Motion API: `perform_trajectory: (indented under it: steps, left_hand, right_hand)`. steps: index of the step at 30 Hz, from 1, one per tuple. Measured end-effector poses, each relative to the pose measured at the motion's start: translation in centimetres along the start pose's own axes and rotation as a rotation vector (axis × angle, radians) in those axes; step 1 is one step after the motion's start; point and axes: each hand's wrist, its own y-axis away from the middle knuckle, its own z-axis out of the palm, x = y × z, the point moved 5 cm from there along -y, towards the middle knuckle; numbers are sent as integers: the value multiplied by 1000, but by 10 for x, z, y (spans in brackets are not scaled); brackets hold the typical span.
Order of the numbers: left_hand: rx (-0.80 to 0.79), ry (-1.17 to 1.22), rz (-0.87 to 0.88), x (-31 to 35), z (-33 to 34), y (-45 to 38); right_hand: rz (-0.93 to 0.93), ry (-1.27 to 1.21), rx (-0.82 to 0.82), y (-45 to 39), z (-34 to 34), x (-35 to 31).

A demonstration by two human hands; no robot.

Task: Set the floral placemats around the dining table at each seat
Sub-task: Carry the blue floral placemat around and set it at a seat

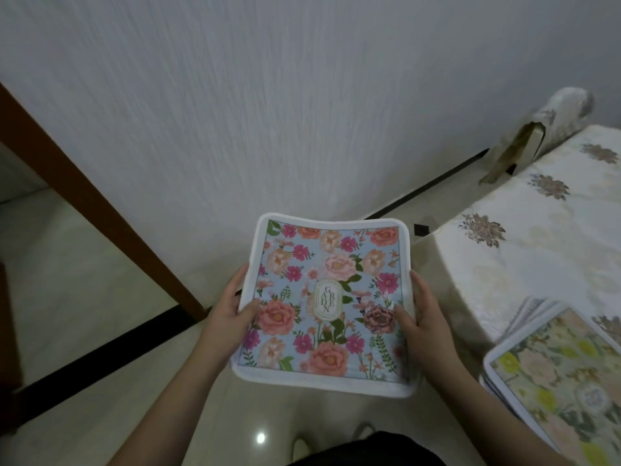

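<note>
Placemat (322, 304) looks like matt printed cloth with white fabric edging, tablecloth (537, 237) a satiny woven fabric with embroidered flowers, floor (100, 297) glossy polished tile, wall (268, 95) matt with fine vertical texture, door frame (100, 210) smooth brown wood.

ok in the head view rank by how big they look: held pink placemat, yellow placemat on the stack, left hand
1. pink placemat, largest.
2. yellow placemat, cut off by the frame edge, so unsure.
3. left hand, smallest.

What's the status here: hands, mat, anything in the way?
Left hand and right hand grip blue mat over floor. Mat stack on table. Nothing blocking.
</note>
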Motion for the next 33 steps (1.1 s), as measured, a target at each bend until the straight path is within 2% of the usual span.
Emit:
perform_trajectory:
  steps: [9, 14, 22, 33]
  left_hand:
    - [-30, 19, -38, 9, 30, -38]
    - [-41, -50, -35, 35, 60, -83]
    - [-55, -61, 30, 88, 105, -139]
    - [-105, -64, 6, 97, 140, -197]
  right_hand:
    - [107, -143, -2, -40, -16, 18]
    - [98, -189, 38, -80, -40, 13]
    - [16, -139, 78, -146, -83, -2]
    - [113, -142, 114, -194, -103, 11]
